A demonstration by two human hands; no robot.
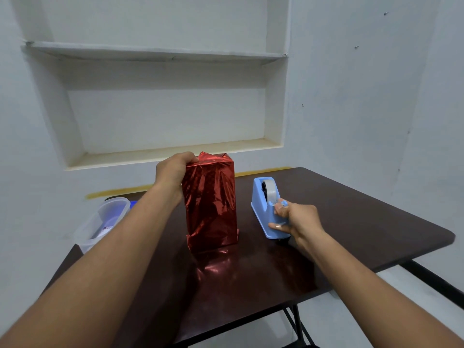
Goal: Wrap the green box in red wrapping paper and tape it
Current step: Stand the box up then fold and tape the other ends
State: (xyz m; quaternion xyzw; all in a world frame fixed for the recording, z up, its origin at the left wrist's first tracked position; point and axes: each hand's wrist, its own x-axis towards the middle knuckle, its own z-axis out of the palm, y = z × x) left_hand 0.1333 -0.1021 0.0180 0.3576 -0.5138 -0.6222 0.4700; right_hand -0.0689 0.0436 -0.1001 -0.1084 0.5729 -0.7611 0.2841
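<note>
The box [210,204] stands upright in the middle of the dark table, fully covered in shiny red wrapping paper; no green shows. Loose paper folds stick up at its top end. My left hand [174,169] grips the box's top left corner, fingers curled over the paper. To the right stands a light blue tape dispenser [267,207] with a clear tape roll. My right hand [292,219] is at the dispenser's front end, thumb and fingers pinching the tape end at the cutter.
A clear plastic container [100,222] sits at the table's [351,222] left edge. A white wall with recessed shelves [155,52] rises just behind the table. The table's right edge and front corner lie close to my right arm.
</note>
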